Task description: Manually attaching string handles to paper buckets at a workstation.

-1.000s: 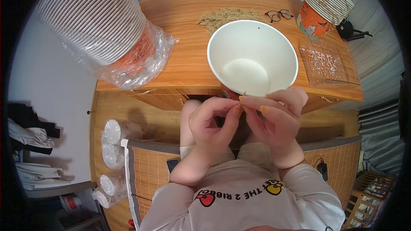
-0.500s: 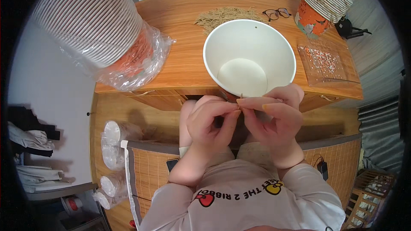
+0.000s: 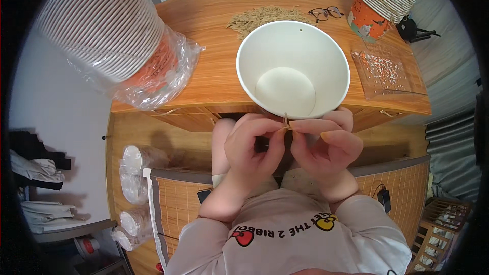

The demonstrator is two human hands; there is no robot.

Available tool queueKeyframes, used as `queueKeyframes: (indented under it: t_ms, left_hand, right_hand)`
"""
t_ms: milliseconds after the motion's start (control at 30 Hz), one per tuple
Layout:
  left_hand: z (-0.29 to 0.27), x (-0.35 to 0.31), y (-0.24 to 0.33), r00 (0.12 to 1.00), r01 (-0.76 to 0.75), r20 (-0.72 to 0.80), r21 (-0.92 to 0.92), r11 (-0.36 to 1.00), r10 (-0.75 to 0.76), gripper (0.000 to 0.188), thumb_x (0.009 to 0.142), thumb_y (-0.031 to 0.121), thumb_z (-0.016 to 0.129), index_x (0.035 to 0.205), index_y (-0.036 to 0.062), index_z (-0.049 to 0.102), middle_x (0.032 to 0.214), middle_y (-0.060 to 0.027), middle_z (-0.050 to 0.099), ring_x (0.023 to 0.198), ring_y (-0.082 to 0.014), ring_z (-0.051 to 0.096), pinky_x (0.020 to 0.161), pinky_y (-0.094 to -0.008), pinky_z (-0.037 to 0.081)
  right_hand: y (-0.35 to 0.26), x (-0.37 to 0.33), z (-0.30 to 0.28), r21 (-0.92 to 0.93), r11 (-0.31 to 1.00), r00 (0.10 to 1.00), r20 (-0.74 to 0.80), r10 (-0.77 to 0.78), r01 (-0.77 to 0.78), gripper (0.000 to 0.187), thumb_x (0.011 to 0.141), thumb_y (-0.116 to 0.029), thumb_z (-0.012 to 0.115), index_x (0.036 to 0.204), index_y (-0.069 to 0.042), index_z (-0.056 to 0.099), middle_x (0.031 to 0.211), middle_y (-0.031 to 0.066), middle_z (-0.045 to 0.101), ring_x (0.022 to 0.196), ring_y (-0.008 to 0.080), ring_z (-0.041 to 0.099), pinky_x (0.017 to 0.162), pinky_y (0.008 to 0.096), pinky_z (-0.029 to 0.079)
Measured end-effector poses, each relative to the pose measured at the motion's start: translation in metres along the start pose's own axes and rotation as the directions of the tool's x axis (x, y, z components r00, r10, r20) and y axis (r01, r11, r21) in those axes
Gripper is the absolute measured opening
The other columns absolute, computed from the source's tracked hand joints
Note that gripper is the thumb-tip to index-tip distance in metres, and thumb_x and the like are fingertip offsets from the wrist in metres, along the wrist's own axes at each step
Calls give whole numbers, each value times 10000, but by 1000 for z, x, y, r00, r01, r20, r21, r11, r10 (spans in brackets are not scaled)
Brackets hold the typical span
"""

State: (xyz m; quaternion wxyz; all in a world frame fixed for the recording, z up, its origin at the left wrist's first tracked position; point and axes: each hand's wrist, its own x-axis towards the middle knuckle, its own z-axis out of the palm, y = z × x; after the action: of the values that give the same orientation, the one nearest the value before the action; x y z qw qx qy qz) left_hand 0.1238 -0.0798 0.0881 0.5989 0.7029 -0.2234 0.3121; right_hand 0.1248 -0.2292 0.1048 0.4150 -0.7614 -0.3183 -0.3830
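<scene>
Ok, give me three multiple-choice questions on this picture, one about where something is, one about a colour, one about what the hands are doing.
1. Where are the glasses?
A. at the table's far edge, behind the bowl
B. inside the bowl
C. on the floor

2. What colour is the inside of the bowl?
A. blue
B. white
C. black

3. What are the left hand and right hand doing?
A. resting flat on the table
B. lifting the wrapped stack
C. pinching a thin string at the bowl's near rim

Answers:
1 A, they lie beyond the bowl on the table.
2 B, its whole inside is white.
3 C, both sets of fingertips meet on the string.
</scene>
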Motion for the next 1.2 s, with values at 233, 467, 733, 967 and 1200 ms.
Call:
queueKeyframes:
  t_ms: [233, 467, 733, 967, 1200]
  left_hand:
    - [4, -7, 7, 902, 410, 59, -426, 807, -427, 61, 948, -7, 561, 977, -30, 610, 811, -27, 642, 663, -47, 543, 547, -191, 440]
    - [1, -1, 6, 841, 531, 187, -456, 714, -507, 101, 942, 12, 595, 1025, -30, 633, 721, 22, 603, 596, -5, 491, 502, -155, 366]
    - [3, 6, 3, 845, 533, 177, -358, 766, -505, 82, 904, -16, 641, 985, -23, 647, 663, 45, 595, 564, 17, 480, 486, -142, 330]
    - [6, 6, 5, 816, 552, 124, -459, 696, -565, 39, 910, -10, 635, 945, -19, 647, 648, 51, 585, 554, 16, 478, 491, -139, 338]
    - [-1, 2, -1, 789, 611, 201, -356, 707, -581, 106, 881, -30, 660, 984, -26, 685, 621, 72, 541, 550, 24, 443, 478, -152, 317]
  right_hand:
    - [11, -18, 9, 94, 996, 997, -80, 15, -7, 555, 785, 102, 664, 1165, -142, 341, 960, 62, 697, 897, 227, 555, 858, 352, 442]
    - [15, -21, 26, 388, 918, 953, -238, 186, -82, 352, 733, 125, 696, 926, -53, 462, 927, 94, 711, 938, 220, 606, 783, 327, 484]
    - [24, -33, 30, 366, 928, 969, -197, 151, -71, 505, 746, 114, 683, 1060, -75, 334, 893, 113, 692, 899, 237, 600, 787, 330, 467]
    - [21, -31, 21, 363, 913, 971, -78, 228, -185, 507, 749, 105, 683, 1018, -92, 301, 891, 111, 686, 859, 244, 574, 793, 351, 439]
    - [28, -37, 21, 332, 940, 984, -125, 131, -83, 495, 749, 85, 705, 1024, -83, 329, 928, 122, 690, 857, 237, 562, 792, 350, 436]
